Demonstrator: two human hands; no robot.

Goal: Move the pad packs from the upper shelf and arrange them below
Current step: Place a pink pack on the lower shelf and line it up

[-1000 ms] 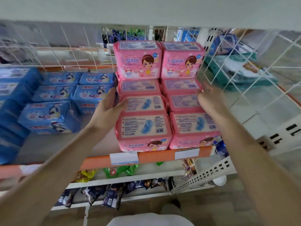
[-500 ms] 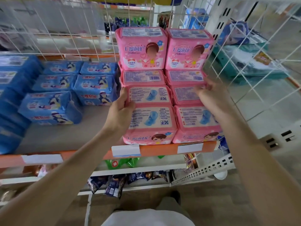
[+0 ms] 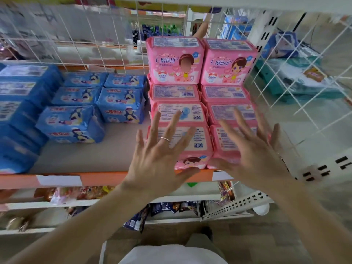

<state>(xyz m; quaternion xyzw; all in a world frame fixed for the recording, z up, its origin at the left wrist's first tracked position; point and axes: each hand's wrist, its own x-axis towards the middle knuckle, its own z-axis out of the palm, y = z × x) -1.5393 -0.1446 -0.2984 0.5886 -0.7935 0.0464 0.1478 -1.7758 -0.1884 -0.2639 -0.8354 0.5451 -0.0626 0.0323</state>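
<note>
Pink pad packs (image 3: 202,92) fill the right part of the shelf (image 3: 80,157) in two columns, several lying flat and two standing upright at the back. My left hand (image 3: 160,155) hovers in front of the left column with fingers spread, a ring on one finger. My right hand (image 3: 253,149) is spread the same way before the right column. Neither hand holds a pack.
Blue pad packs (image 3: 76,111) lie in rows and stacks on the left of the same shelf. A white wire grid (image 3: 285,92) closes the back and right side. The orange shelf edge (image 3: 106,178) carries white price labels. Snack bags (image 3: 80,193) sit on lower shelves.
Both hands have let go of the sides of the pink stacks and pulled back towards me with fingers spread. The packs stay in place.
</note>
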